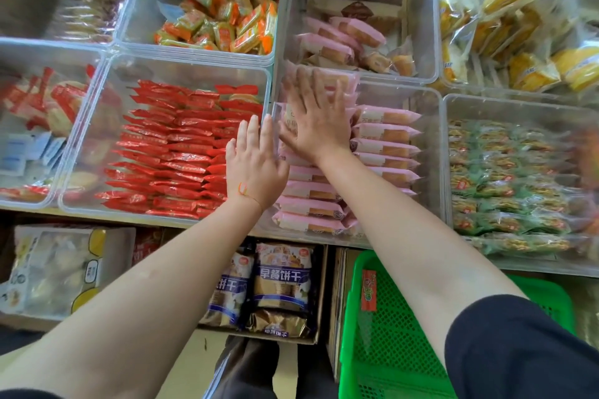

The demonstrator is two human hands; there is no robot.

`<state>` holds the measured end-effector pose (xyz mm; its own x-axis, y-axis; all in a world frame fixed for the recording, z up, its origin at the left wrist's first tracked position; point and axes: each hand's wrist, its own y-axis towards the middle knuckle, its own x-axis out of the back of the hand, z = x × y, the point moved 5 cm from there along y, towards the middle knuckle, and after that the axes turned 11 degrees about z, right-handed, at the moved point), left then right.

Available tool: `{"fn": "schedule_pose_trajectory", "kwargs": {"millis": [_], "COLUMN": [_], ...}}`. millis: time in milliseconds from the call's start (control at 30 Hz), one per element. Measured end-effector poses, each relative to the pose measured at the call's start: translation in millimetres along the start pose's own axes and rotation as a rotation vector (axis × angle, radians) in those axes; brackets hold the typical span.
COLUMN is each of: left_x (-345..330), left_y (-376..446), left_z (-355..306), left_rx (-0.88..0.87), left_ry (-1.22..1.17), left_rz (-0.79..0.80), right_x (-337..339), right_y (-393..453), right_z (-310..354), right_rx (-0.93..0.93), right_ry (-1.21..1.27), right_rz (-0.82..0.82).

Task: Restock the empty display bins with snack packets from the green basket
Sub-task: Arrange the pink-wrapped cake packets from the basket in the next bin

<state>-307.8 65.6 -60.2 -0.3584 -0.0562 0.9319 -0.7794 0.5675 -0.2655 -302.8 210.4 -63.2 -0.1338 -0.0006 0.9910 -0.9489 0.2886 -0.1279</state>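
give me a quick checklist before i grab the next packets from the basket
1. Right hand free: ok, flat on the pink packets, no grip.
2. Left hand free: ok, fingers straight at the bin wall.
3. Pink rows tidy: ok on the right; under the right hand, cannot tell.
4. Room left in the pink bin: not ok, it looks nearly full.
5. Stock in the green basket: not ok, only one small packet shows.
6. Reach to the basket: ok, it sits below the right arm.

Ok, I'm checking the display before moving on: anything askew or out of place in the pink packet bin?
Mostly tidy rows of pink packets. The packets under the right hand at the bin's far left corner sit tilted and unsettled, though motion blur hides detail.
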Motion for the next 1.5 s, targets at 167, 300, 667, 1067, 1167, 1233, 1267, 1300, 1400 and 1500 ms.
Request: {"fn": "schedule_pose_trajectory", "kwargs": {"millis": [167,300,667,1067,1167,1233,1267,1300,1400,1500], "left_x": [1,1,64,83,88,91,93,94,97,99], "left_y": [0,-1,-35,-4,15,29,35,42,56,66], "left_z": [-2,-2,140,295,292,290,289,287,282,276], "left_rx": [0.004,-0.017,-0.217,-0.159,-0.155,-0.168,-0.171,-0.166,-0.131,-0.119], "left_ry": [-0.011,-0.103,-0.061,0.005,-0.006,0.019,0.030,0.036,0.064,0.080], "left_rz": [0.017,0.004,-0.073,0.112,0.099,0.095,0.090,0.088,0.091,0.104], "right_x": [13,35,57,27,24,23,22,21,22,34], "right_y": [-11,-43,-72,-9,0,6,9,14,27,40], "right_z": [3,14,153,295,288,284,283,282,277,256], "right_rx": [0.030,0.075,-0.079,-0.109,-0.149,-0.171,-0.170,-0.161,-0.106,-0.142], "right_ry": [0.039,0.240,0.319,0.281,0.260,0.241,0.232,0.225,0.334,0.491], "right_rz": [-0.027,-0.276,-0.330,0.364,0.332,0.268,0.245,0.243,0.234,0.074]}}
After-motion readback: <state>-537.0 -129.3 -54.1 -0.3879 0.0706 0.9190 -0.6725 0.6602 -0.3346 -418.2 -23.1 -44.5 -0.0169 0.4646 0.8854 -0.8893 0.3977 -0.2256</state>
